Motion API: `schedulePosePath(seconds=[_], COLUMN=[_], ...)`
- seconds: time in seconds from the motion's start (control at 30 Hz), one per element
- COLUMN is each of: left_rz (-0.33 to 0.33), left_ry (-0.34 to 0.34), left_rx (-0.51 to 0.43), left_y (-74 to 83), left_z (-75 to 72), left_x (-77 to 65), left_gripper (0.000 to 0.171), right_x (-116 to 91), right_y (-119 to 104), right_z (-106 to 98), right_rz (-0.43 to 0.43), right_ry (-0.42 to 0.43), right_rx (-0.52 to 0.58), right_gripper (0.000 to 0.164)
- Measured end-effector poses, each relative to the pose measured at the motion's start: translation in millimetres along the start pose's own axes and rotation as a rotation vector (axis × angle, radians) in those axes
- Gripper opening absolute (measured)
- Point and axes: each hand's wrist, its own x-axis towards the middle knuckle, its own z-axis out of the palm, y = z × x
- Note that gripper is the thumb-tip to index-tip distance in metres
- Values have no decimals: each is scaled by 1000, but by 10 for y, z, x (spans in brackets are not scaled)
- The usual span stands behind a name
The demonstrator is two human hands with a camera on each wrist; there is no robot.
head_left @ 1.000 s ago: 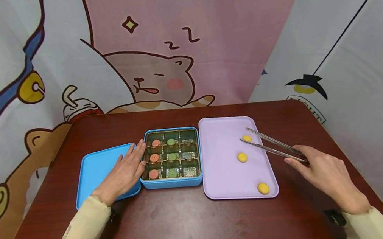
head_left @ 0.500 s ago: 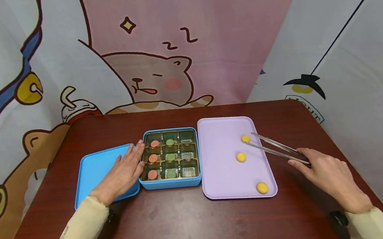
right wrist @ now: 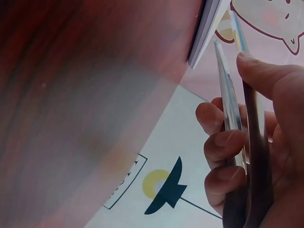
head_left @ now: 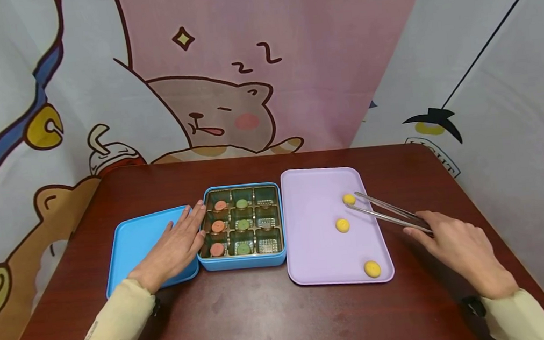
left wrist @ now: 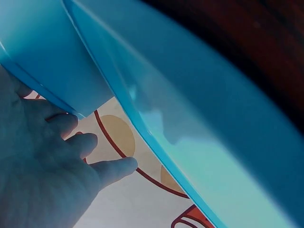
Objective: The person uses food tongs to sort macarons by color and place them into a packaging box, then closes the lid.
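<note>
We hold the metal tongs (right wrist: 255, 123) in our right hand (head_left: 463, 247), thumb on one arm and fingers curled round the other, their tips standing on either side of the far yellow piece (head_left: 348, 199). That piece lies on the lilac tray (head_left: 313, 253), near its right edge; we cannot tell whether the metal touches it. Our left hand (head_left: 174, 251) grips nothing: its fingers lie extended over the blue lid (head_left: 137, 241), fingertips at the left wall of the blue box (head_left: 243, 262). The round piece looks light and small, and we judge it could be crumbly or soft, so a gentle, even squeeze across its widest part seems best; pinched high on its domed top, it might slip out or roll. The tongs look slim and springy, stiff enough for so slight a load, with smooth arms that could slide in our fingers, so holding well back from the tips, as we do, suits them.
</note>
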Motion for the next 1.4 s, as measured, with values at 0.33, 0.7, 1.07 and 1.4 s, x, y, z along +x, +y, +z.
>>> schedulePosePath(seconds=[0.33,0.7,1.07,1.4], left_rz=[-4,-7,-4,2], left_ry=[-7,7,8,7], left_rx=[2,-3,-5,-4], left_y=[-6,-15,-28,-21], left_z=[6,35,43,42], left_x=[29,-15,-28,-10], left_gripper=[63,62,63,62], right_x=[24,2,7,39], right_y=[-19,-84,-73,-126], right_z=[9,21,39,64], right_rz=[11,-11,-61,-44], right_ry=[-36,-70,19,-27], right_rx=[-11,15,13,1], right_gripper=[56,55,47,47])
